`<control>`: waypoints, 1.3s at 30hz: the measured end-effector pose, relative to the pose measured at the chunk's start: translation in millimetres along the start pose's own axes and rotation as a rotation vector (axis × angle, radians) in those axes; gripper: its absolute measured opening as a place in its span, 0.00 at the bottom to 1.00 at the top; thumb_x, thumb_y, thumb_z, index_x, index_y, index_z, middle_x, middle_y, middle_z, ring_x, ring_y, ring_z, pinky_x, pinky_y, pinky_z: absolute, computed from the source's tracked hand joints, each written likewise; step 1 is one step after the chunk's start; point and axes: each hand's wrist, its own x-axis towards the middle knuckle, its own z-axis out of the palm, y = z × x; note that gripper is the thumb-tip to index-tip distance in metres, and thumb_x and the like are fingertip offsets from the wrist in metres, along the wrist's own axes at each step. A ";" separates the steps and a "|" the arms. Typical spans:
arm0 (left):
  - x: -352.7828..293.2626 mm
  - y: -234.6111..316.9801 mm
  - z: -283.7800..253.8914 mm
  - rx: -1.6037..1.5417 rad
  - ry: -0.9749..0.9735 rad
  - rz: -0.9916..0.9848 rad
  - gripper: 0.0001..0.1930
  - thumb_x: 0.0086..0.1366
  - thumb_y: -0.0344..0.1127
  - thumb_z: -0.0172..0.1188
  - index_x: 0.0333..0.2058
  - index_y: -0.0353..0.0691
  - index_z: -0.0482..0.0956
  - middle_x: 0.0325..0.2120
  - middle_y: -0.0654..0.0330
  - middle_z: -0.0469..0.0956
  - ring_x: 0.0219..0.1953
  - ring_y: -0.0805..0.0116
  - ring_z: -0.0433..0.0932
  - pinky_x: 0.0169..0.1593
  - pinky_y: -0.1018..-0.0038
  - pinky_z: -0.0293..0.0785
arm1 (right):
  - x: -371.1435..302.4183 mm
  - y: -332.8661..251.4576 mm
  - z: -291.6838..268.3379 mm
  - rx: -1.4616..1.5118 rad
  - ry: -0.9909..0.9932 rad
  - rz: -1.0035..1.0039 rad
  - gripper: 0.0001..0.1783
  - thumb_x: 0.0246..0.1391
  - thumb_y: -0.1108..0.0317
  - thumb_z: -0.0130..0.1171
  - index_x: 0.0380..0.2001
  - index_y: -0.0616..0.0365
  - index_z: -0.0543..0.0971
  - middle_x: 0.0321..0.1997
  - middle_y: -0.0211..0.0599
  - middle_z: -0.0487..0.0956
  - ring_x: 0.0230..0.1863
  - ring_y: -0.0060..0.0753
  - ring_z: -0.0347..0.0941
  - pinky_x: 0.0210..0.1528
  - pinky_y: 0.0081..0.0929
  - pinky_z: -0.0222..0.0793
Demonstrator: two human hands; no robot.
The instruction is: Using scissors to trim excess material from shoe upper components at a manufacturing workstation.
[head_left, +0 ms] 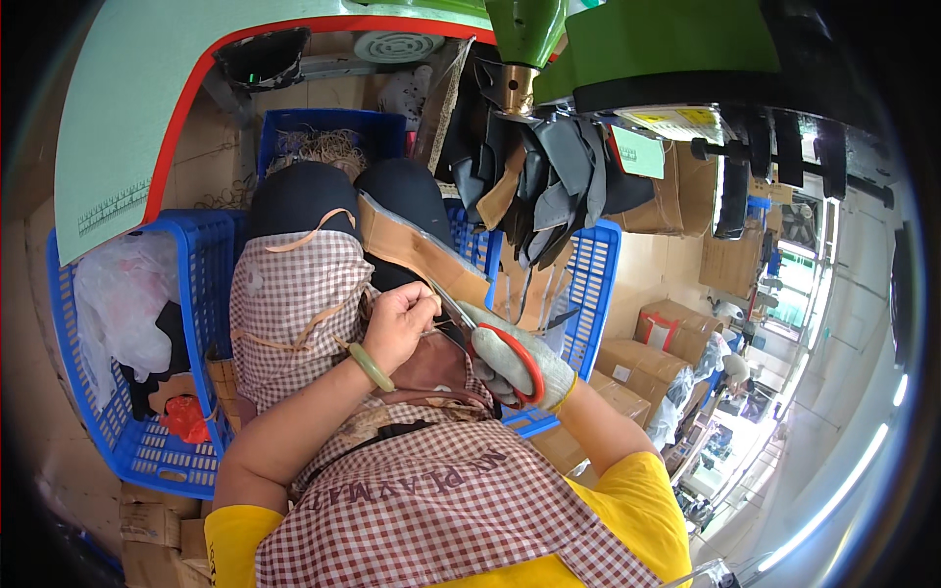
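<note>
My left hand (400,321), bare and with a bangle on the wrist, is held closed over my lap. Its fingertips pinch together beside the blade tips, and what is between them is too small to make out. My right hand (520,355), in a grey-white work glove, grips red-handled scissors (534,372) whose blades point up and left toward the left fingertips. Across my thigh, just beyond both hands, lies a long brown piece of material (417,247) with a grey edge. Thin tan strips (312,233) lie on my checked apron.
Blue plastic baskets stand on both sides: the left basket (186,470) holds clear plastic bags, the right basket (600,284) brown pieces. Dark cut pieces (559,176) hang below a green machine (667,54). A pale green table edge (108,157) curves ahead; cardboard boxes (637,372) stand right.
</note>
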 end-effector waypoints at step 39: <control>-23.9 6.4 4.5 0.644 0.263 0.384 0.06 0.53 0.26 0.56 0.20 0.32 0.74 0.64 0.35 0.53 0.64 0.48 0.61 0.61 0.67 0.59 | 55.1 3.3 -48.5 0.284 -0.319 0.112 0.32 0.62 0.49 0.52 0.66 0.39 0.57 0.23 0.28 0.69 0.14 0.14 0.58 0.13 0.12 0.53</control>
